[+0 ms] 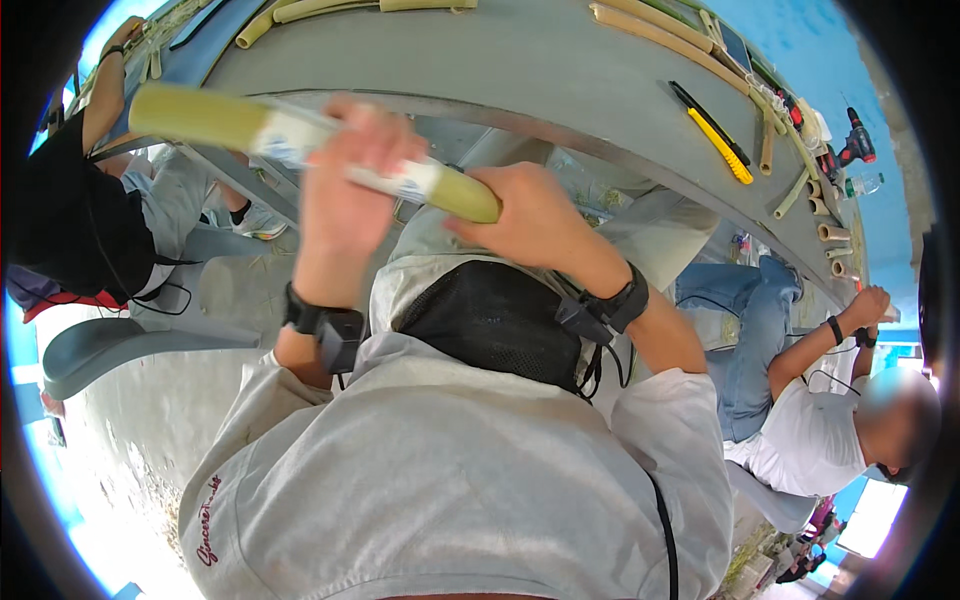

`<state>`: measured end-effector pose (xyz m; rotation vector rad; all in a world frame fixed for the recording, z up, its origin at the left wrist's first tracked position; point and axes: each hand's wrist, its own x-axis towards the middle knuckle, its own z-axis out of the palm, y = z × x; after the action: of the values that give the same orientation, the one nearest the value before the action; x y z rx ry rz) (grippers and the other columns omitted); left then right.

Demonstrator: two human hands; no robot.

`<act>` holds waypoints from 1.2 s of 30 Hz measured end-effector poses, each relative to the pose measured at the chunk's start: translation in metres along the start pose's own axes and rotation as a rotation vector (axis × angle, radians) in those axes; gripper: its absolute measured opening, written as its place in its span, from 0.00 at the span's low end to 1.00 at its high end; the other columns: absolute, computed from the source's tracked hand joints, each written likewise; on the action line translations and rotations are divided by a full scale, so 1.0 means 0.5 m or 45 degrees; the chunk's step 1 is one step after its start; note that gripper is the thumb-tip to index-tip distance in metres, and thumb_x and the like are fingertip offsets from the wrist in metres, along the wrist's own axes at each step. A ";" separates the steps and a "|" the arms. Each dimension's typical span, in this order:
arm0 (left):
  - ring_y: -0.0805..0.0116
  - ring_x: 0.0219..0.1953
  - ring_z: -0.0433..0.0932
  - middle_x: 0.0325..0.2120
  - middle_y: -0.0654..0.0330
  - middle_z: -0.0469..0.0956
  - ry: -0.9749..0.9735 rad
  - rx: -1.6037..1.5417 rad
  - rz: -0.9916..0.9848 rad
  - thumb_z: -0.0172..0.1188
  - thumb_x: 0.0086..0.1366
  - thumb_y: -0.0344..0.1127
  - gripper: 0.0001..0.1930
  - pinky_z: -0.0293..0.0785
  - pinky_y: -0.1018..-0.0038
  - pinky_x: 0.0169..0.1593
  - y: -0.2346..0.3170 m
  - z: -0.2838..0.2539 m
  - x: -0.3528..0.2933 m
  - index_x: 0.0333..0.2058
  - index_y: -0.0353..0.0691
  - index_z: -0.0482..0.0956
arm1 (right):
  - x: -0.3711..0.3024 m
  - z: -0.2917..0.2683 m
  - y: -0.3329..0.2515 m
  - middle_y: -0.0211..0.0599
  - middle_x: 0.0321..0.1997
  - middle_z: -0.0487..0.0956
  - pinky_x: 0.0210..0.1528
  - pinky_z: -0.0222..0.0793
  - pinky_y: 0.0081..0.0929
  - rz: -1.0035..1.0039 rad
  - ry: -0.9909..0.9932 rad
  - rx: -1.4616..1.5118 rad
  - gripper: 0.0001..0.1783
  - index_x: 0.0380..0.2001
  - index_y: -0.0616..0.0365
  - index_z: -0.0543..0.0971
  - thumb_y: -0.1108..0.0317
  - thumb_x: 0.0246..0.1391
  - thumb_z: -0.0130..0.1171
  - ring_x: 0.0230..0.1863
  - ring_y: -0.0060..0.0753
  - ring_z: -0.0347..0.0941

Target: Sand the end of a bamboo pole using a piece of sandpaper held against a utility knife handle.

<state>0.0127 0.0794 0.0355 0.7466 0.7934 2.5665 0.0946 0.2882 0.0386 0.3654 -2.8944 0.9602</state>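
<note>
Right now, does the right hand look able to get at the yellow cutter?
Probably not immediately: the right hand holds one end of the green stick and would likely have to let go. Otherwise the way seems free; the yellow cutter lies uncovered on the table.

Looks like a workshop. Has a long gray table (450,70) with sticks and cut bits of bamboo (685,48) on top. Also has a yellow and black cutting knife (718,146) there, and a red and black drill (856,142) near the right end. Seats one person (60,220) on the left and another person (805,430) on the right.
</note>
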 end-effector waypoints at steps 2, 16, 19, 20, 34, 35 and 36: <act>0.74 0.27 0.61 0.22 0.71 0.60 0.096 -0.003 0.420 0.59 0.69 0.33 0.09 0.65 0.68 0.43 0.068 -0.024 0.003 0.32 0.48 0.67 | -0.007 -0.013 0.019 0.45 0.29 0.82 0.38 0.74 0.49 0.038 0.028 -0.177 0.18 0.34 0.54 0.83 0.52 0.48 0.71 0.36 0.57 0.80; 0.74 0.29 0.59 0.24 0.70 0.58 0.168 -0.109 0.145 0.57 0.72 0.33 0.10 0.62 0.69 0.44 0.004 -0.051 -0.026 0.32 0.49 0.64 | -0.004 0.013 -0.009 0.50 0.34 0.81 0.42 0.73 0.49 0.014 -0.120 0.065 0.21 0.41 0.60 0.79 0.55 0.53 0.72 0.38 0.59 0.79; 0.74 0.29 0.60 0.24 0.70 0.59 0.032 -0.045 0.245 0.57 0.72 0.34 0.10 0.63 0.68 0.45 0.074 -0.043 -0.006 0.32 0.49 0.64 | -0.012 -0.005 -0.002 0.50 0.34 0.81 0.41 0.72 0.48 -0.016 -0.037 0.145 0.22 0.42 0.59 0.77 0.55 0.54 0.71 0.38 0.59 0.78; 0.74 0.29 0.60 0.24 0.70 0.59 0.061 -0.016 0.274 0.57 0.72 0.34 0.11 0.63 0.68 0.45 0.105 -0.048 0.002 0.31 0.49 0.64 | -0.014 -0.011 0.002 0.51 0.34 0.80 0.40 0.72 0.48 0.069 -0.041 0.138 0.22 0.42 0.59 0.77 0.55 0.54 0.71 0.37 0.60 0.78; 0.73 0.26 0.59 0.22 0.71 0.59 0.072 -0.195 0.339 0.56 0.73 0.38 0.14 0.62 0.68 0.41 0.152 -0.058 -0.005 0.28 0.49 0.64 | -0.012 -0.026 -0.014 0.48 0.26 0.79 0.33 0.70 0.45 -0.038 -0.027 0.246 0.21 0.36 0.58 0.78 0.54 0.51 0.72 0.29 0.57 0.77; 0.73 0.26 0.59 0.21 0.71 0.58 0.094 -0.321 0.436 0.56 0.73 0.38 0.14 0.62 0.68 0.41 0.161 -0.058 0.000 0.28 0.49 0.64 | -0.013 -0.031 -0.011 0.48 0.26 0.80 0.33 0.70 0.45 0.039 -0.057 0.262 0.20 0.35 0.58 0.78 0.53 0.50 0.72 0.29 0.57 0.77; 0.73 0.26 0.59 0.21 0.71 0.58 0.072 -0.268 0.350 0.56 0.73 0.38 0.14 0.63 0.68 0.42 0.162 -0.057 0.005 0.28 0.49 0.64 | -0.012 -0.033 -0.011 0.48 0.26 0.80 0.33 0.70 0.45 0.015 -0.028 0.244 0.20 0.35 0.58 0.79 0.54 0.50 0.72 0.29 0.57 0.77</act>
<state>-0.0193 0.0054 0.0651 0.7651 0.4510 2.8694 0.1015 0.2950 0.0541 0.3735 -2.8339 1.2473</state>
